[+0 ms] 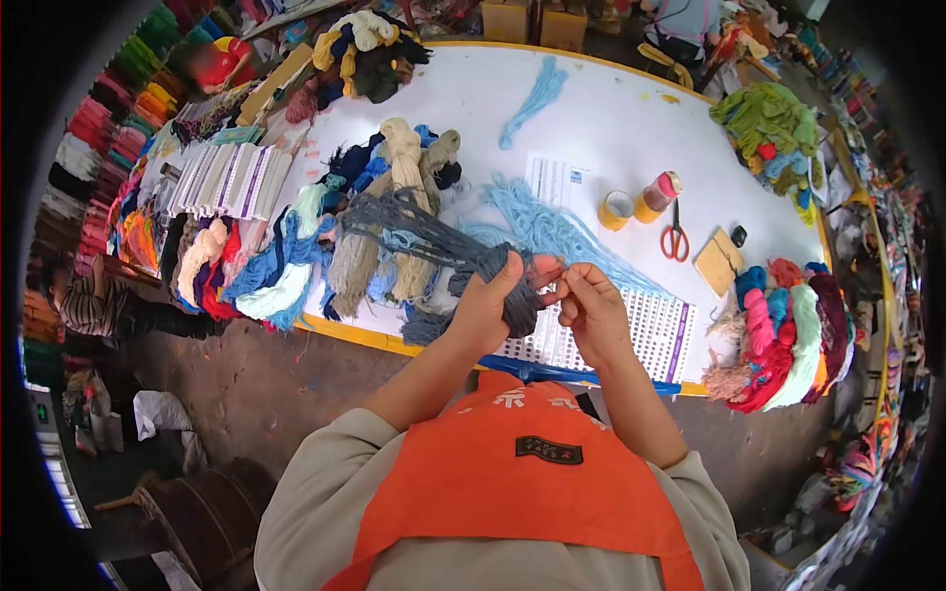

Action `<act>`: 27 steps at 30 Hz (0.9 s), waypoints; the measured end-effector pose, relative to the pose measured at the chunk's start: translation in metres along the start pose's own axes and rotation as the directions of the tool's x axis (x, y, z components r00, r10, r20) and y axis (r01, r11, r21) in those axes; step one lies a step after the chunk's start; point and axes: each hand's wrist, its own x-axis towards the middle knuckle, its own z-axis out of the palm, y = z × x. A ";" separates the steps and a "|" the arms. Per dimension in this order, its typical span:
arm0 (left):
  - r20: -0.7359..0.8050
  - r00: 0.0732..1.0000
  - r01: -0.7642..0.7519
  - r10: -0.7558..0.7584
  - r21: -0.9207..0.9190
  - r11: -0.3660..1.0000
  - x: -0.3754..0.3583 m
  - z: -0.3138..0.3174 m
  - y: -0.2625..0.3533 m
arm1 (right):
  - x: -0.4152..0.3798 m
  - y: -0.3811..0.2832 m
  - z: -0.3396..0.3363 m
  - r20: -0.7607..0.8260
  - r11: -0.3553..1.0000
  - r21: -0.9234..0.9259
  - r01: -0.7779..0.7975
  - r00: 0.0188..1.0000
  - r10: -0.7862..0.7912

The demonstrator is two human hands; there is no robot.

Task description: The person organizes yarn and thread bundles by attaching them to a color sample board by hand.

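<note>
My left hand (490, 303) is wrapped round a bundle of dark grey yarn (424, 229), whose loose strands trail to the left over other skeins. Close beside it, my right hand (594, 307) is closed in a pinch near the fingertips of the left; what it pinches is too thin to make out clearly. Beneath the hands lies a white card with rows of holes (641, 340). Light blue yarn (552, 231) spreads just beyond them. Beige and blue skeins (402, 163) are piled left of the hands.
Red-handled scissors (675, 242), a tape roll (617, 209), a bottle (658, 195) and a wooden block (718, 262) stand or lie to the right. Colourful yarn (788, 330) hangs over the right edge. People work at the far left and beyond the table (463, 84).
</note>
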 end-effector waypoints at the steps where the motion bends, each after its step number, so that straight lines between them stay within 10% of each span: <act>1: 0.002 1.000 0.011 -0.011 0.017 1.000 -0.001 0.002 0.000 | -0.001 -0.001 0.000 -0.003 0.999 -0.051 -0.012 1.000 0.012; 5: 0.067 0.998 0.002 -0.010 0.117 0.993 -0.001 0.007 -0.004 | -0.007 -0.004 0.014 -0.076 0.937 -0.349 0.025 0.996 -0.055; 23: 0.006 0.996 -0.086 0.087 0.205 0.975 0.014 0.009 -0.028 | -0.011 -0.007 -0.012 0.015 0.986 -0.168 0.013 1.000 -0.010; 27: -0.182 0.971 0.185 -0.155 0.165 0.969 0.018 -0.001 -0.003 | -0.026 -0.017 -0.032 0.040 0.915 -0.396 -0.077 0.994 0.101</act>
